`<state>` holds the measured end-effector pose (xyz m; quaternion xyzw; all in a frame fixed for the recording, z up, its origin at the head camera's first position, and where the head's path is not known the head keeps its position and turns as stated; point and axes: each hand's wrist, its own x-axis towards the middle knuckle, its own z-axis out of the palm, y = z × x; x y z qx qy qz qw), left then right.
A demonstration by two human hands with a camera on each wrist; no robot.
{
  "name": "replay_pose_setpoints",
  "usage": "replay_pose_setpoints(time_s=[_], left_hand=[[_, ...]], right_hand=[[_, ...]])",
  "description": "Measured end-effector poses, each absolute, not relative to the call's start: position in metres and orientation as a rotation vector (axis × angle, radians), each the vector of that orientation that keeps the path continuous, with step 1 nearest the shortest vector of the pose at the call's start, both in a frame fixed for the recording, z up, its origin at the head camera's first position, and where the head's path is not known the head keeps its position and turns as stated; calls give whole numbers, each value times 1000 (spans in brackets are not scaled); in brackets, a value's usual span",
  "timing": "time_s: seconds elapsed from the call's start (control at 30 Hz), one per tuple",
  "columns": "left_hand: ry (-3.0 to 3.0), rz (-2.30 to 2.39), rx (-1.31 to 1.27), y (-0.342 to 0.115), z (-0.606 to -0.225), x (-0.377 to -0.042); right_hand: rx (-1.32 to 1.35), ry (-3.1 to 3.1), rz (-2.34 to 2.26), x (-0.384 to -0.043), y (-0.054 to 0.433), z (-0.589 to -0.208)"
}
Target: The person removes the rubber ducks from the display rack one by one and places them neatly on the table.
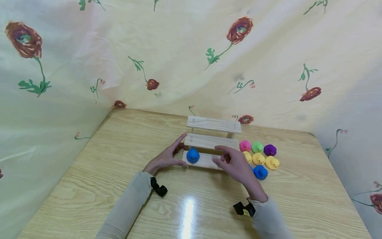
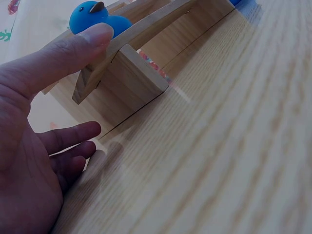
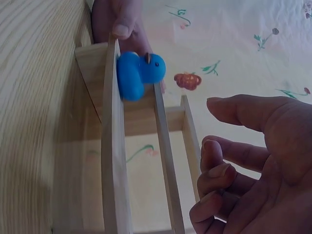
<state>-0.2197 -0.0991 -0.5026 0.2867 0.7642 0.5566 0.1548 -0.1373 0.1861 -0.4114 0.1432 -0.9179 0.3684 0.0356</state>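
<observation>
A three-step wooden rack (image 1: pixel 212 142) stands on the table, and a blue rubber duck (image 1: pixel 193 155) sits at the left end of its lowest step. My left hand (image 1: pixel 165 157) is at that end, thumb and fingers spread. In the left wrist view its thumb (image 2: pixel 97 36) lies at the step's end, overlapping the duck (image 2: pixel 95 19). Over the right part of the lowest step is my right hand (image 1: pixel 235 162), its fingers loosely bent with nothing between them. The right wrist view shows that hand (image 3: pixel 258 161) apart from the duck (image 3: pixel 134 75).
Right of the rack, more rubber ducks stand grouped on the table (image 1: pixel 298 186): a pink one (image 1: pixel 245 146), a green one (image 1: pixel 257 147), a purple one (image 1: pixel 270 150), several yellow ones (image 1: pixel 258 159) and a blue one (image 1: pixel 261 172). Flowered cloth (image 1: pixel 179 49) hangs behind.
</observation>
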Motion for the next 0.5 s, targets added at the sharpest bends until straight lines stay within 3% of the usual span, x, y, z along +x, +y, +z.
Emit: replay_pose_setpoints(time_s=[0.5], left_hand=[[2180, 1594, 771, -99, -500, -219]], right_hand=[[517, -2853, 1166, -148, 154, -422]])
